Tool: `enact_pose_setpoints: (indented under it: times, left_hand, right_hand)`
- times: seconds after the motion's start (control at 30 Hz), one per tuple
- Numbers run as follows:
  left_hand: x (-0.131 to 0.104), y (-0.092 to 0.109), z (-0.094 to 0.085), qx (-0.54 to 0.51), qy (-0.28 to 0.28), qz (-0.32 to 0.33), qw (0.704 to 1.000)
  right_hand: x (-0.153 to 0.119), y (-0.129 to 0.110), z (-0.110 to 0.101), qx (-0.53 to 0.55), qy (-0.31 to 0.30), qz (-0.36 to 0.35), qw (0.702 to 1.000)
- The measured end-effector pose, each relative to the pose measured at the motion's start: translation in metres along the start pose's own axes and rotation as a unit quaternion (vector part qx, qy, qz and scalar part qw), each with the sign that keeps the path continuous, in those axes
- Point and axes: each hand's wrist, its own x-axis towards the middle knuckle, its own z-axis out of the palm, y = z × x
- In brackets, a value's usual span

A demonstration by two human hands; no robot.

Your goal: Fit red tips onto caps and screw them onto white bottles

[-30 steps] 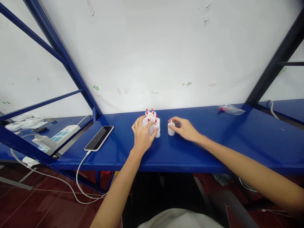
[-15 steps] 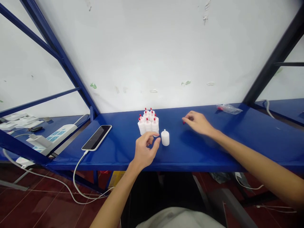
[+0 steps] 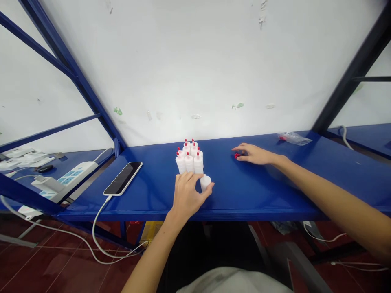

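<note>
My left hand (image 3: 190,193) has thumb and forefinger around a small white bottle (image 3: 205,184) that carries no red tip. The bottle leans slightly at the front of a tight cluster of white bottles (image 3: 189,164) with red caps, several of them, standing upright. Over to the right, my right hand (image 3: 255,154) rests low over the blue table (image 3: 226,195), its fingers apart. A little pile of red caps (image 3: 237,155) lies under those fingers, partly covered by them.
A phone (image 3: 123,179) on a white charging cable lies on the left of the table. A clear plastic bag (image 3: 295,138) with something red in it is at the back right. Blue rack posts flank both sides, and a power strip (image 3: 73,175) sits at left.
My left hand has closed on the loose bottle, which now sits slightly left and leaning. My right hand's fingers have spread, uncovering the red caps.
</note>
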Motion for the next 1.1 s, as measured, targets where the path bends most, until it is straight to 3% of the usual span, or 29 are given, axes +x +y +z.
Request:
enact_pose_setpoints:
  times: [0.23, 0.4, 0.6, 0.8, 1.1]
  left_hand:
    - [-0.012, -0.008, -0.013, -0.109, -0.059, -0.071, 0.990]
    - [-0.007, -0.012, -0.020, -0.203, -0.144, -0.118, 0.961]
    - [0.000, -0.030, -0.040, -0.260, -0.269, -0.052, 0.926]
    - [0.001, -0.046, -0.046, -0.262, -0.283, -0.008, 0.922]
    - [0.001, -0.044, -0.040, -0.263, -0.251, -0.016, 0.931]
  right_hand:
    - [0.005, 0.005, -0.006, 0.008, -0.037, -0.001, 0.999]
    - [0.007, 0.011, -0.001, 0.047, -0.009, 0.018, 0.999]
    - [0.006, 0.012, 0.003, 0.025, 0.041, 0.018, 0.999]
    - [0.003, 0.015, 0.002, -0.053, 0.073, 0.026, 0.996]
    - [0.011, 0.015, -0.001, -0.105, 0.036, 0.023, 0.994]
